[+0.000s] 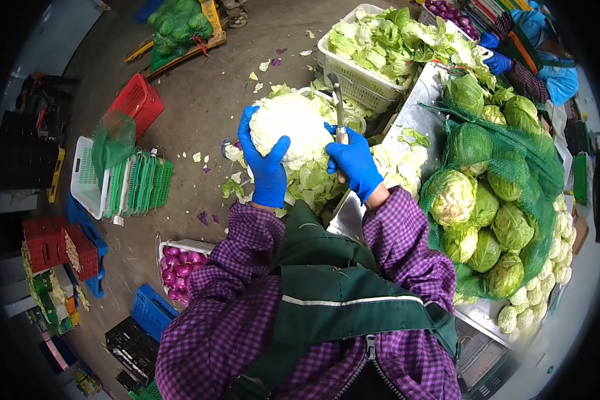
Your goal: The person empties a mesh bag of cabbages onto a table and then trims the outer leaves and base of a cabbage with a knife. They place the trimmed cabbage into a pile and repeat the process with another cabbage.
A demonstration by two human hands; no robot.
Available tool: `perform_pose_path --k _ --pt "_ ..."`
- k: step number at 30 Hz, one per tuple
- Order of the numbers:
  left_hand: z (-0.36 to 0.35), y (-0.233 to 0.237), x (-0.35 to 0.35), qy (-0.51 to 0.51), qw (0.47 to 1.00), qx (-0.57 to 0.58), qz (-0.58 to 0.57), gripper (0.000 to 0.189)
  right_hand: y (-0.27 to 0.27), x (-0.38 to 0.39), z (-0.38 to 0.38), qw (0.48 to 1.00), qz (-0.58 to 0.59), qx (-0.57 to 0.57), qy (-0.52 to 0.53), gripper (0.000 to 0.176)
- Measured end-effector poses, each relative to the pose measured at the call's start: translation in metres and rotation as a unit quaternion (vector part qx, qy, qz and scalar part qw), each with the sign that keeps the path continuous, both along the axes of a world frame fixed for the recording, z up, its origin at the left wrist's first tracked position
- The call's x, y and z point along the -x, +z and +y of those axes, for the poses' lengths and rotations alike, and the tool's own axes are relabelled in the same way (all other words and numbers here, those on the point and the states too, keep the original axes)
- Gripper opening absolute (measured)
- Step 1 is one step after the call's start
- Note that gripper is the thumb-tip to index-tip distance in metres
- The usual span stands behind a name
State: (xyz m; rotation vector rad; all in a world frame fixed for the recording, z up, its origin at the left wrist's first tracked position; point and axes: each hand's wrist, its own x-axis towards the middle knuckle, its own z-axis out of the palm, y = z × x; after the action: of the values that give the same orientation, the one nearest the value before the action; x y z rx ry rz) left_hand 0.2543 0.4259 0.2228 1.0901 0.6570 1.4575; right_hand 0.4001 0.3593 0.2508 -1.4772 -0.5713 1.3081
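Note:
A large white cauliflower (pixel 290 127), its bumpy surface washed out by glare, is cradled in my blue-gloved left hand (pixel 267 167), with the thumb on the near side and fingers round the left. My right hand (pixel 357 160), also gloved in blue, is closed round the wooden handle of a knife (pixel 338 100) whose narrow blade points up and away. The knife stands close to the cauliflower's right side. Loose pale green leaves (pixel 317 183) are heaped below both hands, partly hidden by them.
A white crate (pixel 363 93) overflows with leaves. On the metal table (pixel 423 113) at right, green netting (pixel 540 160) covers several cabbages (pixel 483 207). Purple onions (pixel 179 270) fill a crate at lower left. A red crate (pixel 137 103) stands on the floor. Another person's gloved hand (pixel 498 62) shows at upper right.

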Motion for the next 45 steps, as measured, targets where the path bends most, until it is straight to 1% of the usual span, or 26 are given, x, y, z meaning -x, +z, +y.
perform_pose_path --k 1,2,4,6,7,8,10,11,13,14,22,23,26,27,28,30,32,35,37,38,40,42,43,45 --pt "0.0 0.003 -0.001 -0.015 0.997 0.041 -0.055 0.075 -0.002 0.0 -0.001 1.0 0.0 0.0 -0.001 0.044" --pt "-0.001 0.006 -0.002 -0.016 0.998 0.041 -0.055 0.075 -0.004 -0.001 -0.001 1.0 0.002 -0.002 0.001 0.043" --pt "-0.002 0.013 -0.006 -0.005 0.992 0.091 -0.087 0.071 -0.01 -0.002 -0.003 1.0 0.006 -0.004 0.003 0.043" --pt "0.001 0.012 -0.004 0.003 0.989 0.106 -0.103 0.07 -0.01 -0.003 -0.006 0.998 0.028 -0.036 -0.039 0.046" --pt "0.002 0.012 -0.005 0.01 0.985 0.122 -0.119 0.069 -0.004 -0.006 -0.008 1.0 -0.013 0.012 0.001 0.05" --pt "0.002 0.011 -0.006 0.009 0.985 0.122 -0.119 0.069 0.002 -0.004 -0.009 1.0 -0.013 0.011 0.0 0.05" --pt "0.002 0.01 -0.008 0.027 0.987 0.117 -0.105 0.07 0.011 0.007 -0.008 0.999 0.032 -0.024 0.006 0.055" --pt "0.001 0.009 -0.01 0.025 0.987 0.117 -0.104 0.07 0.01 0.01 -0.006 0.999 0.039 -0.008 0.016 0.057" --pt "-0.001 0.007 -0.011 0.041 0.994 0.088 -0.051 0.065 0.004 0.01 -0.004 0.999 0.043 -0.015 0.011 0.058" --pt "-0.002 0.006 -0.01 0.041 0.994 0.088 -0.051 0.065 0.0 0.01 -0.002 0.999 0.047 -0.021 0.008 0.058" --pt "-0.006 0.003 -0.012 0.025 0.996 0.076 -0.04 0.067 -0.004 0.008 -0.001 0.999 0.036 -0.005 -0.016 0.05" --pt "-0.005 0.002 -0.012 0.024 0.996 0.076 -0.04 0.067 -0.004 0.008 -0.001 0.999 0.032 -0.01 -0.022 0.046" --pt "-0.004 0.005 -0.012 0.018 0.994 0.1 -0.049 0.066 -0.004 0.006 -0.002 0.999 0.017 -0.011 -0.028 0.036" --pt "-0.003 0.005 -0.012 0.012 0.99 0.121 -0.076 0.065 -0.004 0.005 -0.002 1.0 0.005 -0.007 -0.029 0.032" --pt "-0.002 0.005 -0.013 0.006 0.984 0.142 -0.103 0.064 -0.005 0.005 -0.002 1.0 0.005 -0.007 -0.029 0.032" --pt "-0.002 0.004 -0.014 0.004 0.986 0.138 -0.094 0.062 -0.007 0.005 -0.001 1.0 0.018 -0.005 -0.025 0.027" --pt "-0.003 0.002 -0.012 0.005 0.987 0.135 -0.084 0.061 -0.008 0.004 -0.002 1.0 0.016 -0.002 -0.023 0.027" --pt "-0.001 -0.001 -0.012 -0.001 0.983 0.154 -0.099 0.06 -0.007 0.0 0.0 1.0 0.009 0.009 -0.008 0.026" --pt "0.0 -0.002 -0.012 -0.016 0.973 0.196 -0.125 0.06 -0.008 -0.002 0.0 1.0 0.006 0.016 0.003 0.026" --pt "-0.001 -0.003 -0.012 -0.017 0.973 0.195 -0.125 0.06 -0.011 -0.004 0.0 1.0 0.008 0.019 0.009 0.026" --pt "-0.004 0.0 -0.016 0.021 0.981 0.172 -0.089 0.06 -0.018 -0.004 0.0 1.0 0.01 0.021 0.014 0.027" --pt "-0.003 0.004 -0.017 0.03 0.985 0.156 -0.072 0.06 -0.021 0.002 -0.004 0.998 0.065 0.002 -0.003 0.035" --pt "-0.003 0.005 -0.017 0.039 0.988 0.139 -0.054 0.06 -0.018 0.006 -0.005 0.998 0.066 0.003 0.0 0.035" --pt "0.0 0.003 -0.018 0.05 0.989 0.134 -0.044 0.061 -0.009 0.016 -0.006 0.999 -0.025 -0.008 -0.034 0.049"
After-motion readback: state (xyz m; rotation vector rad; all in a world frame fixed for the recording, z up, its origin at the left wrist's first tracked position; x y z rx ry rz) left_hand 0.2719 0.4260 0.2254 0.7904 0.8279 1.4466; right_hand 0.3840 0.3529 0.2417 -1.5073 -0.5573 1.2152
